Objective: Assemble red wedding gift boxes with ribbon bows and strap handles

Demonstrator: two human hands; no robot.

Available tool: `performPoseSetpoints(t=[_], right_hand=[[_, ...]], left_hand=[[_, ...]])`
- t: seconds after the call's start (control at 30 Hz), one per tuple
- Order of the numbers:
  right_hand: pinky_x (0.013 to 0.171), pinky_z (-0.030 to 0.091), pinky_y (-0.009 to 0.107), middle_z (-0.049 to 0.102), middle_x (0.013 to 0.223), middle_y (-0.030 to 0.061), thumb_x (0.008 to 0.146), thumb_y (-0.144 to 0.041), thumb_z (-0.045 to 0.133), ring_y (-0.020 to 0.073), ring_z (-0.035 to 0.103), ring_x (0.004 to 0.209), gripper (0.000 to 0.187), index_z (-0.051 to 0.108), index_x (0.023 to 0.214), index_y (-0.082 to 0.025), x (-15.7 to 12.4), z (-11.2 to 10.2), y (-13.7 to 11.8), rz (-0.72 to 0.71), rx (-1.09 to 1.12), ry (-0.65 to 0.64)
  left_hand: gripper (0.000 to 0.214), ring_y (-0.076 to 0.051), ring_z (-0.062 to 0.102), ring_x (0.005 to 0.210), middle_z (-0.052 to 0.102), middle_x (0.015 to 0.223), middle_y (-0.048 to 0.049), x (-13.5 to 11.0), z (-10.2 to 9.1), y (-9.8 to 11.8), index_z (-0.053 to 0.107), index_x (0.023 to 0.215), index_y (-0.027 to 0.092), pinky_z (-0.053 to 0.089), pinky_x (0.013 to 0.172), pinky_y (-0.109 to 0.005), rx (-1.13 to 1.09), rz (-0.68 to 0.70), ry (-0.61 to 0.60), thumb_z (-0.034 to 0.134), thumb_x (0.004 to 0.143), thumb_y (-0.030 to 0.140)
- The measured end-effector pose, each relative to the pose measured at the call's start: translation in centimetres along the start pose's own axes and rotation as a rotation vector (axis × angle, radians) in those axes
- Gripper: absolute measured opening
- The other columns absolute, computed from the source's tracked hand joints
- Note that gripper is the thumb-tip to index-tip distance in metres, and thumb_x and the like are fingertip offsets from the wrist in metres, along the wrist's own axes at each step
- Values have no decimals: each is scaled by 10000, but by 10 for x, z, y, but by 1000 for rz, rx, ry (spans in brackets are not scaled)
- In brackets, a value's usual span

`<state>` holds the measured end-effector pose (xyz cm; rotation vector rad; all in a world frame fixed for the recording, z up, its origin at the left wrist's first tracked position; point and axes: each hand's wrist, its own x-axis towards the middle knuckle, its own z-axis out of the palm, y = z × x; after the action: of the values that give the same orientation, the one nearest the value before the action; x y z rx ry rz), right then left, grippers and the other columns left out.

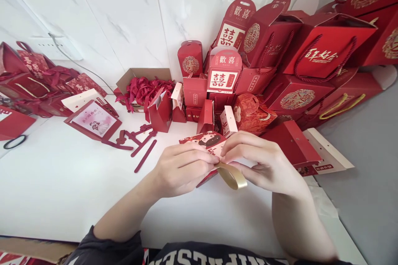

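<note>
1. White counter (77, 190) is lined with red boxes (258, 51).
2. Gold ribbon (241, 180) is pinched by left hand (186, 167) and right hand (264, 161), fingertips close.
3. Beneath them, an illustrated box (199, 137) is partly covered.

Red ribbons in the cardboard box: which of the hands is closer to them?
Left. The left hand is in front and slightly right of the red ribbons; the right hand is farther right.
</note>
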<state>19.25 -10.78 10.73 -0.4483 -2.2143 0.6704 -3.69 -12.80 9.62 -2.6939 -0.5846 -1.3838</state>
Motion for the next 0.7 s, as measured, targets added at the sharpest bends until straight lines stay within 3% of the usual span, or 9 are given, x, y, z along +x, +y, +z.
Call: performPoseSetpoints(t=[0.1, 0.27, 0.33, 0.47, 0.57, 0.63, 0.7], right_hand=[[790, 524, 333, 681, 918, 53, 907, -116, 614, 181, 636, 892, 82, 641, 931, -189, 0, 0, 0, -22, -43, 28], [790, 509, 362, 707, 907, 47, 870, -96, 654, 194, 659, 868, 123, 626, 947, -187, -1, 5, -4, -43, -169, 106], [765, 518, 355, 709, 886, 45, 855, -84, 661, 193, 664, 842, 139, 625, 933, -193, -1, 13, -8, -22, -207, 197], [674, 544, 312, 706, 793, 30, 834, -90, 691, 171, 666, 723, 147, 622, 877, -212, 5, 36, -15, 61, -293, 509], [709, 569, 312, 726, 794, 34, 850, -121, 690, 172, 685, 720, 129, 645, 934, -209, 8, 46, -16, 55, -349, 597], [786, 582, 329, 750, 933, 74, 866, -177, 688, 199, 712, 845, 181, 656, 1044, -188, 9, 47, -16, 70, -310, 525], [892, 572, 350, 731, 1110, 105, 904, -217, 645, 224, 697, 1024, 233, 643, 1134, -176, 9, 46, -15, 91, -193, 398]], left_hand=[[216, -159, 715, 805, 767, 839, -46, 1, 2, 2, 612, 827, 158, 637, 746, -272, 1, -17, 75, 759, 734, 29], [229, -142, 685, 701, 736, 723, -13, 7, 1, 9, 594, 815, 161, 625, 853, -331, 124, -36, 138, 756, 736, 21], [246, -152, 697, 747, 743, 773, -19, 8, 1, 8, 617, 892, 161, 617, 853, -330, 172, -74, 161, 774, 737, 54], [271, -211, 681, 897, 718, 924, -64, 4, 2, 1, 649, 938, 186, 575, 829, -353, 406, -242, 337, 807, 723, 139], [125, -194, 679, 903, 723, 937, -68, -4, 3, 0, 687, 985, 186, 554, 820, -319, 243, -415, 222, 615, 891, 144], [254, -189, 692, 918, 735, 1002, -83, -7, 2, 0, 677, 1121, 171, 556, 796, -296, -31, -527, 86, 469, 978, 203], [349, -212, 696, 951, 724, 1097, -103, -7, -1, 1, 625, 1248, 161, 561, 790, -301, -218, -606, -1, 491, 976, 332]])
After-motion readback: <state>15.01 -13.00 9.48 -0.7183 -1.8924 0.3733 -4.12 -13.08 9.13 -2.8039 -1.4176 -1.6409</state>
